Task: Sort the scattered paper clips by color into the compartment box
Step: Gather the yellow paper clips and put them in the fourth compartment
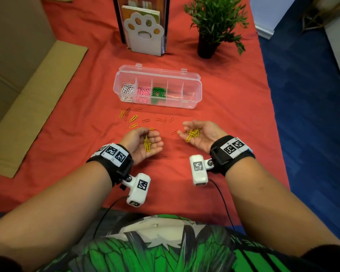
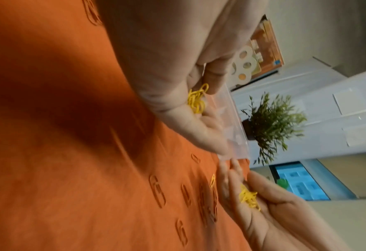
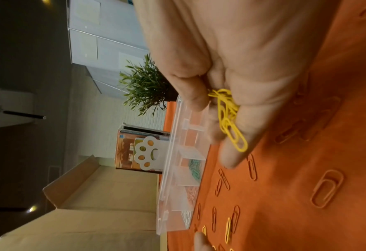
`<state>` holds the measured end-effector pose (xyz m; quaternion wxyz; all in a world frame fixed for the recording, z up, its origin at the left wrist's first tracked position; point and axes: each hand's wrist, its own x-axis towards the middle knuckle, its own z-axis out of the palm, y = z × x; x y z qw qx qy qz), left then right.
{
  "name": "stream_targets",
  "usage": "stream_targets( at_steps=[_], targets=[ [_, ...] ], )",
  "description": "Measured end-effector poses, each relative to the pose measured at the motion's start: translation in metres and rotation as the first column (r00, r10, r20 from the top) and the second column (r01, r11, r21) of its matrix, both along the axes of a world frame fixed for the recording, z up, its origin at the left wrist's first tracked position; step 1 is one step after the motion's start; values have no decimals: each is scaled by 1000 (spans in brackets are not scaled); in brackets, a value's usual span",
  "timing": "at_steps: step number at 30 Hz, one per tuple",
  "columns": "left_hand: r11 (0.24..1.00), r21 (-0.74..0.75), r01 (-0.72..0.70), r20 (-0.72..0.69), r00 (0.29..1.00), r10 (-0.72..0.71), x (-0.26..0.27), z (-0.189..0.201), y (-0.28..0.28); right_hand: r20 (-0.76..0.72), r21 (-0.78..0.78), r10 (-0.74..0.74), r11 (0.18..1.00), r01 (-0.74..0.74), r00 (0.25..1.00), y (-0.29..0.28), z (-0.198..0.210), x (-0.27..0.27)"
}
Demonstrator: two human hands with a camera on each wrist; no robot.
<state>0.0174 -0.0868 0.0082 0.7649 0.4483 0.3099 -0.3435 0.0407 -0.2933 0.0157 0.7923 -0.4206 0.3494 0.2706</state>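
Observation:
The clear compartment box (image 1: 196, 95) lies open on the red cloth, with white, pink and green clips in its three left compartments. My left hand (image 1: 151, 137) is turned palm-up in front of it, thumb and curled fingers pinching a bunch of yellow paper clips (image 1: 147, 146), also seen in the left wrist view (image 2: 197, 101). My right hand (image 1: 185, 129) lies palm-up and cupped, fingers relaxed, with a heap of yellow clips (image 1: 192, 134) resting in it (image 3: 229, 118). Loose yellow clips (image 1: 133, 118) and red clips (image 1: 159, 119) lie between the hands and the box.
A paw-shaped book stand (image 1: 145, 34) and a potted plant (image 1: 210, 22) stand behind the box. A cardboard box (image 1: 18, 75) fills the left side. The table's right edge drops to blue floor (image 1: 302, 114).

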Motion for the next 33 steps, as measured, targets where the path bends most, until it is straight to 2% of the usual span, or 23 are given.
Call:
stream_targets(
  at_steps=[2,4,6,7,8,9,10,13,14,16,19,22,26,29,33],
  targets=[
    [1000,-4,-20,3,1000,20,4,-2,10,21,-68,0,998,1,1000,5,-1,4],
    [998,62,-27,-1,1000,27,9,-3,17,27,-222,51,974,-44,998,10,-6,7],
    [976,220,-8,32,999,1,14,-6,23,2,-444,161,885,-143,987,11,-6,14],
    [948,317,4,66,998,-26,17,-9,27,-27,-610,291,753,-247,956,9,-7,17],
    [907,421,19,104,992,-69,20,-12,31,-110,-763,453,532,-367,884,9,-7,20],
    [842,538,39,139,981,-134,22,-14,36,-187,-868,544,298,-397,818,6,-10,23],
    [748,661,58,158,964,-214,24,-15,41,-223,-914,534,175,-365,815,6,-11,25],
    [424,905,32,168,889,-427,27,-12,52,-312,-937,529,-34,-347,789,10,-13,25],
    [343,939,18,158,864,-478,28,-10,54,-328,-937,535,-82,-339,778,14,-13,24],
    [242,970,5,133,825,-549,29,-7,55,-366,-930,576,-196,-310,731,20,-16,23],
    [168,986,18,94,770,-631,32,-6,55,-389,-921,601,-265,-285,698,25,-21,22],
    [111,994,17,68,696,-715,39,-6,52,-422,-906,607,-297,-300,673,27,-22,22],
    [24,998,57,-17,619,-786,44,-10,49,-481,-877,648,-353,-327,591,30,-17,22],
    [7,997,72,-36,589,-807,46,-14,49,-502,-865,632,-374,-334,591,31,-24,23],
    [4,997,73,-39,574,-818,43,-18,48,-478,-878,632,-351,-324,610,40,-32,19]
  ],
)
